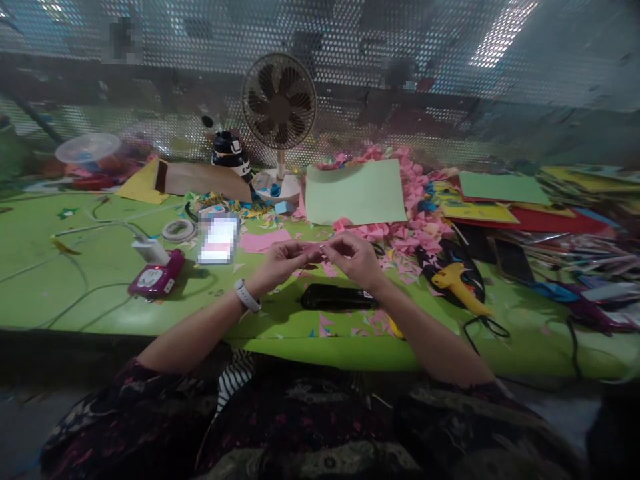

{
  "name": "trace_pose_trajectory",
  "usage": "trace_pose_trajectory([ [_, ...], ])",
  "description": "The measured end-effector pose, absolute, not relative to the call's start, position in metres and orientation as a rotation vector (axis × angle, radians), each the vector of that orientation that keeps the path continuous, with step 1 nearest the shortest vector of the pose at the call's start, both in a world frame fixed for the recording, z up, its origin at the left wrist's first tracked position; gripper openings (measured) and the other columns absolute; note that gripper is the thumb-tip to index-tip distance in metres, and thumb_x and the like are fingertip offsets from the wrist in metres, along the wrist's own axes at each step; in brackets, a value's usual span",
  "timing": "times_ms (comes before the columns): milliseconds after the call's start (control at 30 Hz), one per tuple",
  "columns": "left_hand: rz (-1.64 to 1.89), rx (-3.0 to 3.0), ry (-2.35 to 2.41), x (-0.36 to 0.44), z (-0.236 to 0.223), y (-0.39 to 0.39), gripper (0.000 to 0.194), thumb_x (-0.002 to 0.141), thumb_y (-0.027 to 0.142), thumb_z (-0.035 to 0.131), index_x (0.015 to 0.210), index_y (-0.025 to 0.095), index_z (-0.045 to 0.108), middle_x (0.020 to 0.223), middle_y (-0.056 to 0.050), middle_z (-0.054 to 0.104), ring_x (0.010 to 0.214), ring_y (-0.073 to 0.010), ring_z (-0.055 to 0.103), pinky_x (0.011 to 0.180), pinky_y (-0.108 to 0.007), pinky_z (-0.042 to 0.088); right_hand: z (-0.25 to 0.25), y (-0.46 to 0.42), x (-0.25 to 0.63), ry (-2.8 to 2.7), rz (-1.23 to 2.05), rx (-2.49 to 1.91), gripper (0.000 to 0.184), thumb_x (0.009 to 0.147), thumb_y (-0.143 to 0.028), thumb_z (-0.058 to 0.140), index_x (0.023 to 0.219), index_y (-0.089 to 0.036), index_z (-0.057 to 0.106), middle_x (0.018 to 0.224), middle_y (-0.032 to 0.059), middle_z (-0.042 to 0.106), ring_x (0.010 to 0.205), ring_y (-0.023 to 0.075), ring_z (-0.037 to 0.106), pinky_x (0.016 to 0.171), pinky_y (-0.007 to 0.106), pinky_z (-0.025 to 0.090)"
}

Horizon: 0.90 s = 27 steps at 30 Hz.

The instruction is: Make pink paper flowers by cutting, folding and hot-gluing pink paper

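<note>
Pink paper: a small piece (pixel 314 249) at the centre of the frame, held up between the two hands just above the bench (pixel 107 230).
Left hand: fingers of the left hand (pixel 284 260) pinched closed on the left end of the piece; a white watch (pixel 247 296) circles the wrist.
Right hand: fingers of the right hand (pixel 357 259) gripping the other end, thumb and forefinger together.
Stapler: black stapler (pixel 336 297), lying flat below the hands in the frame.
Pink strips: flat pink sheets (pixel 263 241), just left of the hands and above them in the frame.
Scraps: pink paper scraps (pixel 326 321) scattered around the stapler.
Centre top: fan (pixel 279 107) standing before a perforated screen (pixel 350 43), dark bottle (pixel 231 157) to its left.
Centre right: pale green sheet (pixel 356 192) resting against a heap of folded pink pieces (pixel 419 183).
Left side: bright phone (pixel 219 239), tape roll (pixel 179 231), and a purple power box (pixel 159 277) with a white plug (pixel 151 252) in it.
Right side: yellow glue gun (pixel 461 288), dark phone (pixel 514 261) and coloured sheets (pixel 505 188).
</note>
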<state>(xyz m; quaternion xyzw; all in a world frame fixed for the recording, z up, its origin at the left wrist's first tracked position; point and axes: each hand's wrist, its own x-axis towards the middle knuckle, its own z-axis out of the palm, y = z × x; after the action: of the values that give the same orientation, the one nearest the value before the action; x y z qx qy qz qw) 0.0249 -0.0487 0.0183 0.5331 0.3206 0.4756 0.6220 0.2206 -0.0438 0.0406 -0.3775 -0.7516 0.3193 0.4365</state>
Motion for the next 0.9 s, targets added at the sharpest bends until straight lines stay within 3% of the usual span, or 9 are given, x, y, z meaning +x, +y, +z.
trace_pose_trajectory([
  [167, 1.119, 1.261, 0.704, 0.026, 0.018, -0.049, 0.038, 0.072, 0.041, 0.083, 0.098, 0.013, 0.074, 0.093, -0.01, 0.078, 0.086, -0.0201, 0.075, 0.084, -0.036, 0.062, 0.044, -0.045, 0.222, -1.811, 0.82, -1.033, 0.035, 0.083, -0.052, 0.068, 0.088, -0.021, 0.053, 0.078, 0.0013, 0.062, 0.061, 0.0137, 0.059, 0.057, 0.029, 0.05],
  [433, 1.098, 1.243, 0.705, 0.026, 0.012, -0.048, 0.048, 0.07, 0.044, 0.084, 0.104, 0.013, 0.07, 0.095, -0.009, 0.078, 0.088, -0.0203, 0.075, 0.084, -0.036, 0.062, 0.047, -0.047, 0.217, -1.991, 0.691, -1.046, 0.043, 0.086, -0.06, 0.06, 0.074, -0.023, 0.044, 0.064, -0.0035, 0.046, 0.055, 0.0109, 0.043, 0.051, 0.026, 0.036],
  [900, 0.963, 1.273, 0.737, 0.021, 0.02, -0.047, 0.057, 0.073, 0.036, 0.083, 0.12, 0.013, 0.061, 0.087, -0.008, 0.078, 0.088, -0.021, 0.075, 0.08, -0.034, 0.061, 0.051, -0.043, 0.226, -2.141, 0.934, -1.129, 0.043, 0.093, -0.061, 0.049, 0.077, -0.021, 0.05, 0.062, -0.0012, 0.057, 0.054, 0.0144, 0.056, 0.055, 0.028, 0.042],
])
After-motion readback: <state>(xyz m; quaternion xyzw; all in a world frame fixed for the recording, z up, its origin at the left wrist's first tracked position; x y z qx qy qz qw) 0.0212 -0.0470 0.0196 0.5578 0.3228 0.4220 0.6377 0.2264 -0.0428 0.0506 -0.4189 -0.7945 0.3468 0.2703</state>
